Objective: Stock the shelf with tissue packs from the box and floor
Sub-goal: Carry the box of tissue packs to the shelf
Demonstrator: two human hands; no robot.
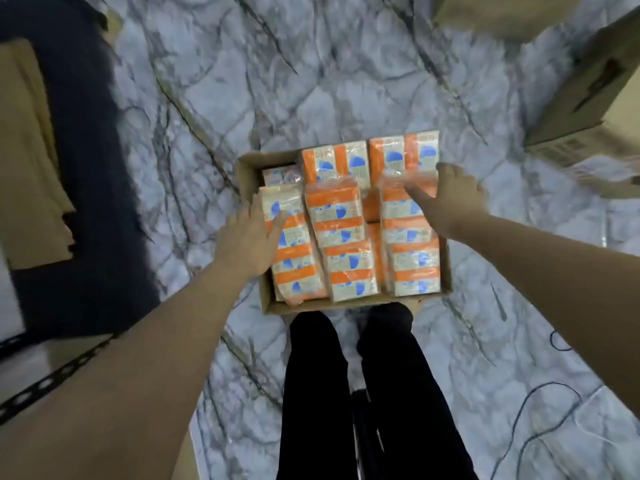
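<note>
Tissue packs [341, 237], orange and white, fill an open cardboard box [250, 168] on the marble floor [311, 81], just ahead of the person's dark trousers [311, 393]. The left hand [247, 237] rests flat on the leftmost pack, fingers straight; the right hand [450, 199] lies spread over the rightmost pack, fingers loose, grasping nothing.
</note>
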